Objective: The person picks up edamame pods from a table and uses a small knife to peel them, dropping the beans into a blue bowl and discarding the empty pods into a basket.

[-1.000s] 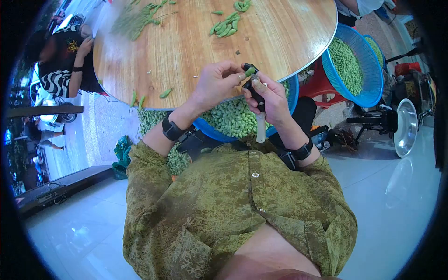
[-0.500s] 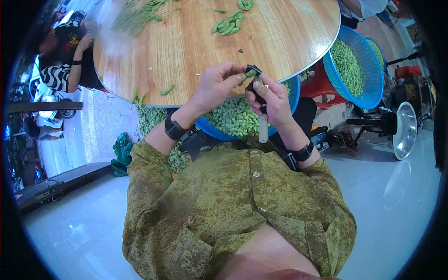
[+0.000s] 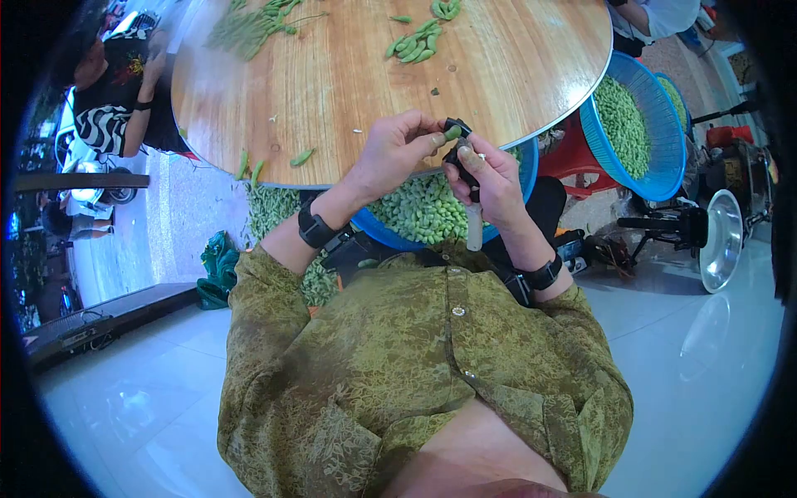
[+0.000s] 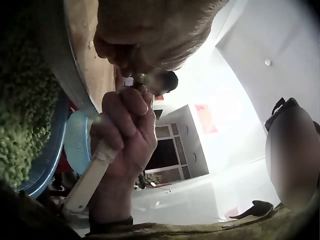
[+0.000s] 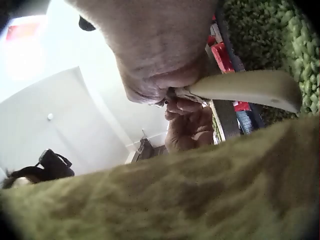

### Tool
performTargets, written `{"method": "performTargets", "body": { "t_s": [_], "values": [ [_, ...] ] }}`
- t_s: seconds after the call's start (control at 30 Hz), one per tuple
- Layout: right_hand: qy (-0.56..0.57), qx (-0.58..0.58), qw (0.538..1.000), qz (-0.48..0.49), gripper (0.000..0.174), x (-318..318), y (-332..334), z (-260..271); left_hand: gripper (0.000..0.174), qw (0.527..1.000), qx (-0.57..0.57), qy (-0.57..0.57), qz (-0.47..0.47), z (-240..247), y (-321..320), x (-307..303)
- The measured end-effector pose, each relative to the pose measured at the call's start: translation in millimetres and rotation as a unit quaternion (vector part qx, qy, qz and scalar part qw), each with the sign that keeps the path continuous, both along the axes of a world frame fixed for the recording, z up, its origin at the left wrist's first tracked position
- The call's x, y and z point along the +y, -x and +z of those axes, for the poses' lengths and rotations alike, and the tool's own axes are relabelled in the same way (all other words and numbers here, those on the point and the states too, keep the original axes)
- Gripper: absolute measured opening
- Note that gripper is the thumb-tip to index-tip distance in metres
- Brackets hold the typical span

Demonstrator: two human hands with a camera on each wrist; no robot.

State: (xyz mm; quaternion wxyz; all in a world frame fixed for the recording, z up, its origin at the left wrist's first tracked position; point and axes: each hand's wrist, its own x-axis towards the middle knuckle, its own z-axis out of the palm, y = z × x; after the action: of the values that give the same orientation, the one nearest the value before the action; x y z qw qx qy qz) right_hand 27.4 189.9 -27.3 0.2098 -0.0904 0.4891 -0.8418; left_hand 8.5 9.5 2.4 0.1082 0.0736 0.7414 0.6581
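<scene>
Just over the near edge of the round wooden table [image 3: 332, 91], both hands work close together. My left hand [image 3: 388, 153] pinches a green soybean pod [image 3: 452, 133] between thumb and finger. In my right hand [image 3: 498, 183] is a tool whose pale handle [image 3: 474, 228] sticks out below the fist; black material shows around its thumb and fingers. The left wrist view shows the right fingers curled round this pale handle [image 4: 85, 190]; the tool's working end is hidden. Below the hands, shelled green beans [image 3: 423, 207] fill a blue basin [image 3: 378, 235].
Pods lie in a cluster [image 3: 413, 43] and a looser heap [image 3: 257, 29] on the table, with a single pod [image 3: 301, 157] near its edge. At right stand a blue basket [image 3: 671, 158] of beans and a shiny metal basin [image 3: 725, 241]. A person [image 3: 124, 91] is at the left.
The head view has shifted slightly, so table and hands appear a little further right. Both hands stay close together, the left still pinching the pod and the right still gripping the pale-handled tool.
</scene>
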Motion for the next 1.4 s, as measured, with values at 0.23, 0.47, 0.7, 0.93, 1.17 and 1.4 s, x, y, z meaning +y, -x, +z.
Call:
{"method": "performTargets", "body": {
  "t_s": [0.23,0.47,0.7,0.93,1.17,1.4],
  "values": [
    [-0.007,0.017,1.000,0.008,0.037,3,-2,6,0.016,1.000,0.020,-0.004,-0.010,-3,1,-1],
    [-0.027,0.016,0.999,-0.027,0.023,0,-4,3,0.014,0.997,0.062,0.037,-0.010,-3,-2,-1],
    [0.045,-0.041,0.998,0.004,0.026,2,0,7,0.013,0.968,-0.161,-0.187,-0.052,-12,7,-8],
    [0.181,-0.181,0.965,0.054,0.031,8,0,7,0.012,0.896,-0.305,-0.303,-0.114,-22,14,-9],
    [0.203,-0.215,0.955,0.026,0.035,3,-1,7,0.019,0.850,0.441,0.282,-0.061,-2,5,-3],
    [0.238,-0.229,0.943,0.036,0.036,-1,-3,11,0.015,0.937,0.315,0.153,0.011,-11,-7,10]
  ]
}}
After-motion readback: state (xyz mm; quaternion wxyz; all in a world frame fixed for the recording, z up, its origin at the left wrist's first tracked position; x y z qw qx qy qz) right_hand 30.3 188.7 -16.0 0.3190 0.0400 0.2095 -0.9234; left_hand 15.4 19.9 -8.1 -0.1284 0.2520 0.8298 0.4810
